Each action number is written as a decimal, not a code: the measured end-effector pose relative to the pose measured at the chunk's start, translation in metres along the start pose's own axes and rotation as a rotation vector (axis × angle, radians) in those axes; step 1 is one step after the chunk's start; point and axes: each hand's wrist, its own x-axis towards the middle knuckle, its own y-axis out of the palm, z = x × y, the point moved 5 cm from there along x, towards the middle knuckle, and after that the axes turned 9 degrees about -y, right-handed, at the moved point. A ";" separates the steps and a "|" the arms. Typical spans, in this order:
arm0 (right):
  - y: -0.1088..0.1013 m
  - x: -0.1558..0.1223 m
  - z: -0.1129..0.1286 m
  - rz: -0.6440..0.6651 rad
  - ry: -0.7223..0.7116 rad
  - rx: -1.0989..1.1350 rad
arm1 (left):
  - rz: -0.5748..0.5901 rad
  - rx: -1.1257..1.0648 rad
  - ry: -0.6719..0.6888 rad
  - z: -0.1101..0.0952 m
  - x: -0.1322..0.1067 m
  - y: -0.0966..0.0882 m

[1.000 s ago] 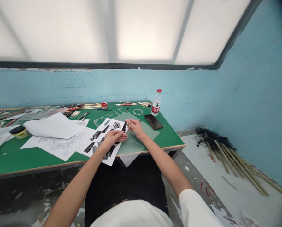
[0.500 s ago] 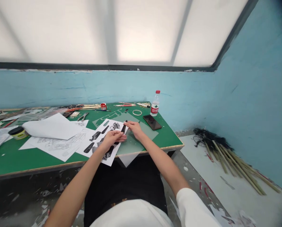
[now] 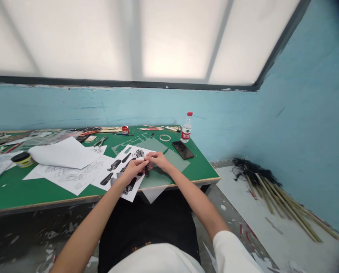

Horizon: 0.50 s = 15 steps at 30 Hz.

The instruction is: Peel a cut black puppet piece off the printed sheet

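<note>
Both hands meet over the near edge of the green table (image 3: 13, 189). The left hand (image 3: 133, 168) and right hand (image 3: 159, 159) together pinch a small black cut-out strip (image 3: 147, 170), fingers closed on it from either side; it hangs just above a printed sheet of black shapes (image 3: 121, 167) and a grey-green cutting mat (image 3: 169, 159). At one o'clock from the hands lie a dark phone (image 3: 182, 149), a tape ring (image 3: 165, 137) and a water bottle (image 3: 187, 128). At nine o'clock, loose white papers (image 3: 64, 153) and a yellow jar (image 3: 22, 159).
</note>
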 end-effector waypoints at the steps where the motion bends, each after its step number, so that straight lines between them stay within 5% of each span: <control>1: 0.001 0.000 0.000 0.012 0.000 0.002 | 0.002 0.007 -0.002 0.000 -0.001 0.001; 6: 0.000 0.003 -0.005 -0.012 0.018 0.013 | -0.004 0.033 -0.008 -0.001 -0.001 0.001; 15: -0.012 0.008 -0.019 -0.269 0.045 0.027 | 0.000 0.044 -0.048 0.000 0.006 0.002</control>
